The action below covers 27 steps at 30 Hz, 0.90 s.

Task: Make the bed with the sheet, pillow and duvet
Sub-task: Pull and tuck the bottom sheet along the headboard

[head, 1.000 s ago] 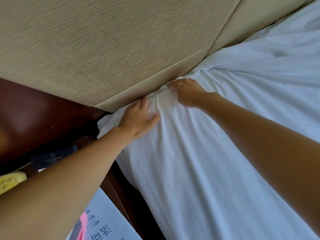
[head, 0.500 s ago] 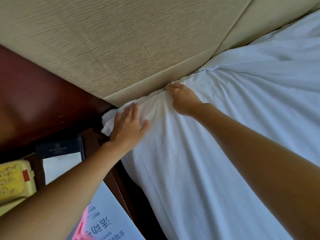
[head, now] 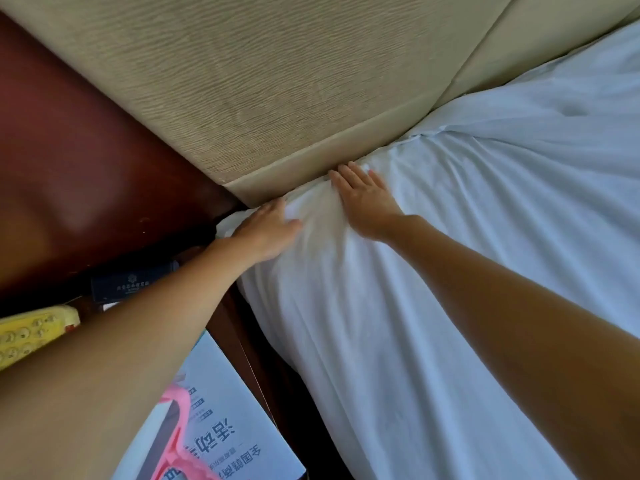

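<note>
Now both hands are down at the top corner of the bed, flat on the white sheet (head: 433, 289) where it meets the beige padded headboard (head: 259, 81). The left hand (head: 266, 232) lies palm-down right at the corner, fingers spread, grip wide and holding nothing, fingertips reaching the seam under the headboard. The right hand (head: 363, 200) rests just beside it, also flat and splayed, grip wide, pressing the cloth with its fingertips at the headboard's lower edge. Between the two hands the sheet bunches into soft folds, and creases fan out across the mattress. Off to the left, a dark wooden bedside worktop (head: 86, 168) carries a yellow phone (head: 31, 332), a dark card (head: 131, 282) and a printed leaflet (head: 221, 420).
</note>
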{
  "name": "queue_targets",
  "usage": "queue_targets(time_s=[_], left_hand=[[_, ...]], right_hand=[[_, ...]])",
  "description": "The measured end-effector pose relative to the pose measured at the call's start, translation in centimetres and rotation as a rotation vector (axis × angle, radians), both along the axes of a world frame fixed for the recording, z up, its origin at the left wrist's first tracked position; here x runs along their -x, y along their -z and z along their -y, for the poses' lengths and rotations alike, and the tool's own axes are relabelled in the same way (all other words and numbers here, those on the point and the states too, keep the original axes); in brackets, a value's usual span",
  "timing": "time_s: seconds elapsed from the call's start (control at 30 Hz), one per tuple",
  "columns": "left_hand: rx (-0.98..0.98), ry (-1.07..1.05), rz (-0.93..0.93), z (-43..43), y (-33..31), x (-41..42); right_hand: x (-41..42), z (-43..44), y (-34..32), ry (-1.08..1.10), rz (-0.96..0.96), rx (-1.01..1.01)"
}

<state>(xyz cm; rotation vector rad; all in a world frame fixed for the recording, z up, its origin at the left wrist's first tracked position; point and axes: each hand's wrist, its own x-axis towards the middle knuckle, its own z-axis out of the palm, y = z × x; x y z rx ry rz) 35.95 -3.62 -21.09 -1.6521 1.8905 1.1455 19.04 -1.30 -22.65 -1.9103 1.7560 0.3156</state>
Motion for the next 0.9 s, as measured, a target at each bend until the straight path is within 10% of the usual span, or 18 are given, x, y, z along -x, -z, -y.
queue_targets(time_s=[0.5,0.9], left_hand=[[0.316,0.569,-0.009,-10.3,-0.3,5.7],[0.057,0.137,0.542,-10.4,-2.8,0.4]], right_hand=[[6.5,-14.6,-2.3,0.525,-0.06,0.173],[-4.7,-18.9,-2.2,0.122,0.286,0.079]])
